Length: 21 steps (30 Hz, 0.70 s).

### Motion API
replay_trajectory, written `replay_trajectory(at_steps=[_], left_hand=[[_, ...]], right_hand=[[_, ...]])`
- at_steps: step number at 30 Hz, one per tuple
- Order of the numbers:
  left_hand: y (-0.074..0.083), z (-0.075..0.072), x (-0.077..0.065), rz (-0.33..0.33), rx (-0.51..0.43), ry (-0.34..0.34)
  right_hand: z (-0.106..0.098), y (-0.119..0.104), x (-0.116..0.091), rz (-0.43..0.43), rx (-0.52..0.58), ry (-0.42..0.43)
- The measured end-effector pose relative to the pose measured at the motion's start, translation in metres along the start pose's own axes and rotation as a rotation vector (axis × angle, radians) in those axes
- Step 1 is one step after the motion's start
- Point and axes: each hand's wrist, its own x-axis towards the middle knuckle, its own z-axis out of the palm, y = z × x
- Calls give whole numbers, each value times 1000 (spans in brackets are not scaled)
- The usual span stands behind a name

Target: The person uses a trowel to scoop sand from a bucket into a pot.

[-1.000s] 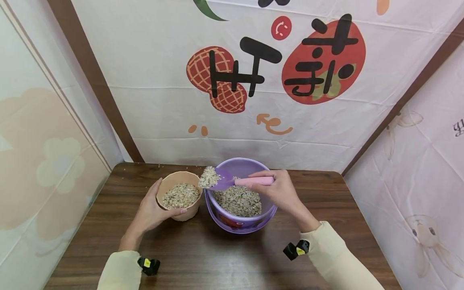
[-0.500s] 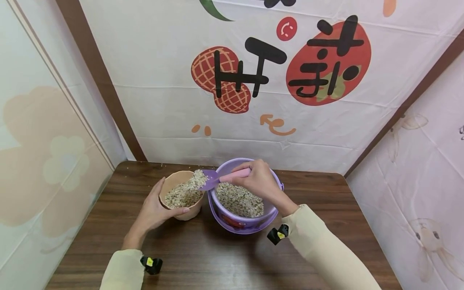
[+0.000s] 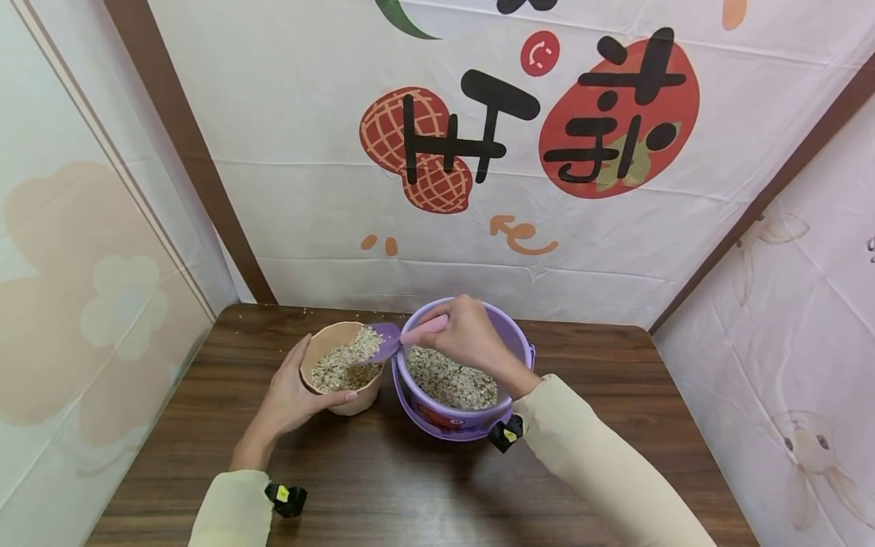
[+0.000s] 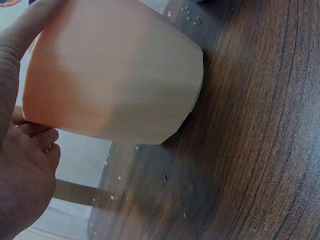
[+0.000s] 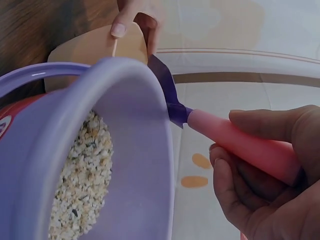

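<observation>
My left hand grips a peach-coloured pot, its thumb along the near side and its fingers round the left side. Pale grain mix flecked with dark bits partly fills it. A toy shovel with a purple blade and pink handle is held by my right hand, which wraps the handle. The blade slopes down over the pot's right rim, grain sliding off its tip. Under the right hand stands a purple bucket holding more of the same mix.
The wooden table carries stray grains near its back edge, also beside the pot in the left wrist view. A purple bail handle hangs at the bucket's side. Behind stands a printed white cloth wall.
My right hand has moved left with the shovel and tipped it over the pot; much of the grain on its blade has slid into the pot. My left hand keeps its hold.
</observation>
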Motion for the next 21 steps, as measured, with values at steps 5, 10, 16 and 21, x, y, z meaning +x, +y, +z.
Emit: replay_trajectory(at_steps=[5, 10, 16, 21], left_hand=[[-1, 0, 0, -12, -8, -12], [1, -1, 0, -18, -20, -18], [2, -1, 0, -8, -31, -17], [3, -1, 0, -17, -33, -24]], right_hand=[[13, -4, 9, 0, -67, 1], [25, -10, 19, 36, -141, -6], [37, -20, 33, 44, -236, -44], [47, -29, 42, 37, -345, -110]])
